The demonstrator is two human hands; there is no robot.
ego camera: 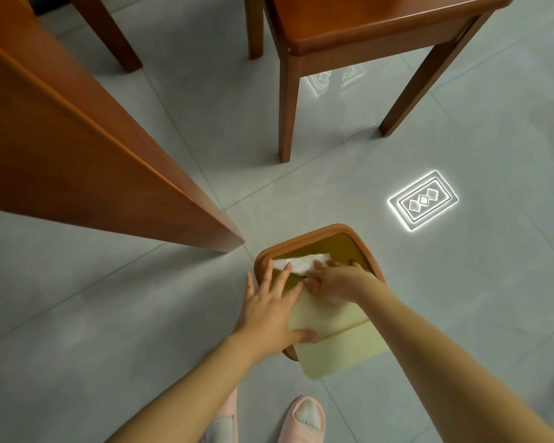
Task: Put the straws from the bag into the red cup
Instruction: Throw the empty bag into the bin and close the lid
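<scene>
A container with an orange-brown rim (304, 237) and an olive inside stands on the floor below me. In its opening lies a white crinkled packet (301, 263); its contents cannot be made out. A pale yellow flap (330, 321) hangs over the near rim. My left hand (269, 311) lies spread across the rim and the flap, its fingertips touching the packet and its thumb on the flap's lower part. My right hand (335, 281) rests on the flap, its fingers reaching into the opening beside the packet. No red cup and no straws are in view.
A wooden table leg (135, 174) slants in from the left, close to the container. A wooden stool (365, 30) stands at the back. A bright light pattern (424, 199) lies on the grey tiled floor. My feet in pink slippers (304, 420) are at the bottom.
</scene>
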